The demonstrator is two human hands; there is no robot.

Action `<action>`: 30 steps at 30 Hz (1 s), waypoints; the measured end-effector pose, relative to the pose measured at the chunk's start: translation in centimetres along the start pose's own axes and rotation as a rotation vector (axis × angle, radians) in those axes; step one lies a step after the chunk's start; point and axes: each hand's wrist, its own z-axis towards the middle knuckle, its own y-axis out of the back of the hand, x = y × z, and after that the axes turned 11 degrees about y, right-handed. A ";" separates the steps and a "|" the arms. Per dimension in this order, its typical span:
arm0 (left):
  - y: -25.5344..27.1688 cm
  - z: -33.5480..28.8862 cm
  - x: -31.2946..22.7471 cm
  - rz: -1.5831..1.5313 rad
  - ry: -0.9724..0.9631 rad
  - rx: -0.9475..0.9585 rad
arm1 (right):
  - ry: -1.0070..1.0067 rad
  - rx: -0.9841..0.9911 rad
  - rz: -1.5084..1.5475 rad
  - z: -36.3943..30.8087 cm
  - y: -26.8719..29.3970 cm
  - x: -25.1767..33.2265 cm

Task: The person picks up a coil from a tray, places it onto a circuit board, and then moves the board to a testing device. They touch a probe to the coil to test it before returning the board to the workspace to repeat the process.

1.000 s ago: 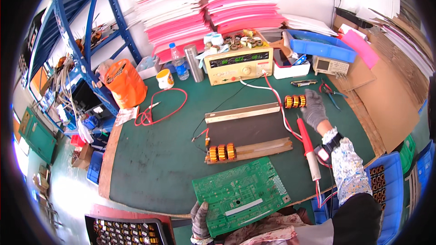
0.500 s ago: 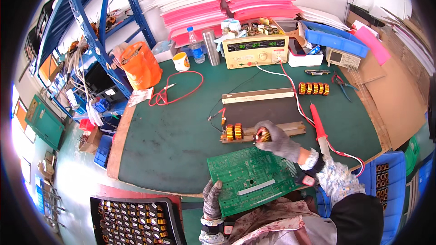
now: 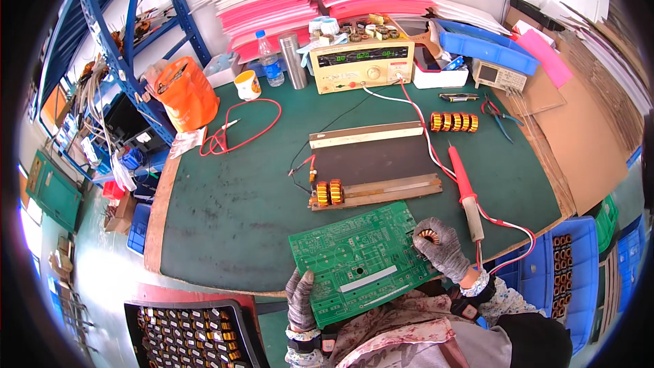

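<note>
A green circuit board (image 3: 361, 252) is tilted in front of me at the table's near edge. My left hand (image 3: 300, 298), in a grey glove, grips its left edge with the thumb on top. My right hand (image 3: 443, 251), also gloved, is closed on a copper-wound toroid coil (image 3: 429, 236) beside the board's upper right edge. Whether that hand also touches the board I cannot tell. Two more toroid coils (image 3: 329, 193) stand side by side at the left end of a wood-and-metal rail (image 3: 392, 191) just beyond the board.
A row of coils (image 3: 454, 122) lies right of the fixture. A red probe (image 3: 461, 174) with its cable lies on the right, near pliers (image 3: 503, 119). At the back stands a power supply (image 3: 364, 67). A black tray (image 3: 187, 334) of coils sits lower left, blue bins (image 3: 579, 269) lower right.
My right hand has moved from above the rail back toward me, carrying the coil to the board's right edge. My left hand keeps its hold on the board. The view has shifted slightly.
</note>
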 end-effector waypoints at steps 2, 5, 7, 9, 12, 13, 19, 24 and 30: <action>0.1 -0.2 0.3 -0.007 -0.003 -0.034 | -0.008 0.047 -0.060 0.0 -0.1 1.1; 0.1 -0.1 0.5 0.006 -0.007 -0.035 | 0.377 0.042 -0.467 -0.7 -1.3 0.4; 0.1 0.0 0.3 -0.005 -0.010 -0.012 | 0.304 0.102 -0.498 -1.2 -1.8 1.1; 0.3 0.1 0.2 -0.014 -0.014 0.010 | 0.334 0.173 -0.408 -1.2 -1.7 1.6; 0.4 0.0 0.3 -0.012 -0.005 -0.003 | 0.330 0.320 -0.327 -0.9 0.4 1.1; 0.3 0.2 0.3 0.001 -0.009 0.001 | 0.347 0.382 -0.345 -0.7 1.1 0.7; 0.9 0.5 0.6 0.072 -0.024 0.010 | 0.061 0.108 -0.149 5.5 6.6 2.7; 0.6 0.4 0.4 0.083 -0.061 -0.034 | 0.198 -0.440 -0.524 14.2 14.9 -5.4; 4.0 -0.2 3.1 0.265 -0.045 -0.302 | 0.022 -0.374 -0.829 18.5 20.2 -14.9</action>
